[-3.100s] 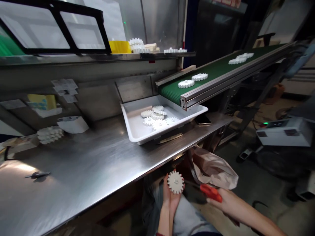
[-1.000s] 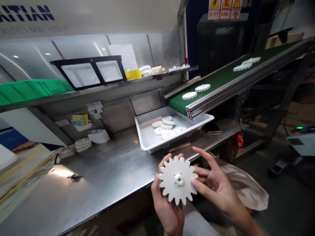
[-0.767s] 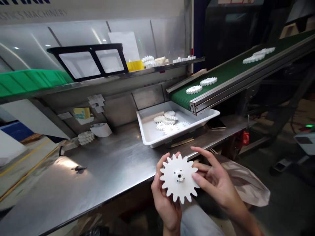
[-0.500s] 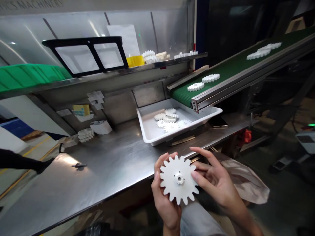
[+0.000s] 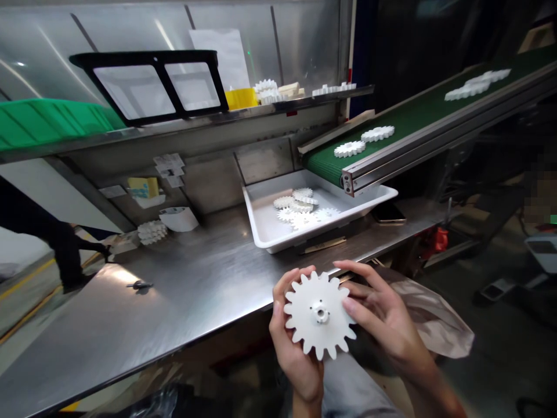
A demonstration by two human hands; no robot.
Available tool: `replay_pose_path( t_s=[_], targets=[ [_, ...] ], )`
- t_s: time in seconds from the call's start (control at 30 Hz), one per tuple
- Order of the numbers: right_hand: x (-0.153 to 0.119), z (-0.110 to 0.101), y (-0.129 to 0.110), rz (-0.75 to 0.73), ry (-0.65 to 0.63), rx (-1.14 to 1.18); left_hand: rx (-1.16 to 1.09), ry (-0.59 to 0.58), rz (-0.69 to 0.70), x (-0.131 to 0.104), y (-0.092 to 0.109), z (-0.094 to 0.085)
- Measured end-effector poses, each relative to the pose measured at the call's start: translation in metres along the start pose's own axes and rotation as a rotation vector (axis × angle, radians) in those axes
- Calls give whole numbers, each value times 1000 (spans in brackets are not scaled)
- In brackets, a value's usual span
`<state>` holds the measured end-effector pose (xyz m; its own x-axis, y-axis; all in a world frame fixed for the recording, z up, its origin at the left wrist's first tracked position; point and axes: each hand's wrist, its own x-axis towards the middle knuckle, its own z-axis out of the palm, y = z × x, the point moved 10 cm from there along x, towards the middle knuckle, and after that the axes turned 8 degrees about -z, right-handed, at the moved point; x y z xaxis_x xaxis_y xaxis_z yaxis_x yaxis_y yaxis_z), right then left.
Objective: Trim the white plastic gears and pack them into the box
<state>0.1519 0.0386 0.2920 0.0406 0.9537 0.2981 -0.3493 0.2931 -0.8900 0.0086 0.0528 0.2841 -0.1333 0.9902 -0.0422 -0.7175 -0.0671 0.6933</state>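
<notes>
A white toothed gear (image 5: pixel 321 337) faces me just off the table's front edge, its small hub in the middle. My left hand (image 5: pixel 292 348) grips it from the left, with fingers behind the rim. My right hand (image 5: pixel 387 316) is at the gear's right side, its thumb by the teeth and its fingers apart; whether it bears any of the gear's weight is unclear. Beyond the hands, a white tray (image 5: pixel 278 242) holds several white gears (image 5: pixel 304 219). More gears (image 5: pixel 378 134) lie on the green conveyor belt (image 5: pixel 411 119), which slopes down to the tray.
On the metal table (image 5: pixel 195 290) are a small metal tool (image 5: pixel 140 285), stacked gears (image 5: pixel 152 232), a white roll (image 5: pixel 179 219) and a phone (image 5: pixel 389 215). The shelf above bears a green bin (image 5: pixel 52 123) and a black frame (image 5: pixel 154 56). A person's legs (image 5: pixel 65 249) show at left.
The view has shifted slightly. The person's legs at left have come further into view. My hands keep nearly the same pose around the gear, which has turned slightly.
</notes>
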Motion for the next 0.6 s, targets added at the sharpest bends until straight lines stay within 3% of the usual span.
replay_pose_path(
  t_s=[0.23, 0.4, 0.5, 0.6],
  targets=[
    [-2, 9, 4, 40, -167, 21, -45, 1, -61, 3, -2, -1],
    [-6, 14, 14, 147, -308, 60, -8, 47, -12, 9, 6, -10],
    [-5, 13, 16, 163, -287, 40, -3, 89, 62, 12, 14, -18],
    [-1, 12, 12, 107, -165, 35, -8, 92, 161, 9, 22, -19]
  ],
)
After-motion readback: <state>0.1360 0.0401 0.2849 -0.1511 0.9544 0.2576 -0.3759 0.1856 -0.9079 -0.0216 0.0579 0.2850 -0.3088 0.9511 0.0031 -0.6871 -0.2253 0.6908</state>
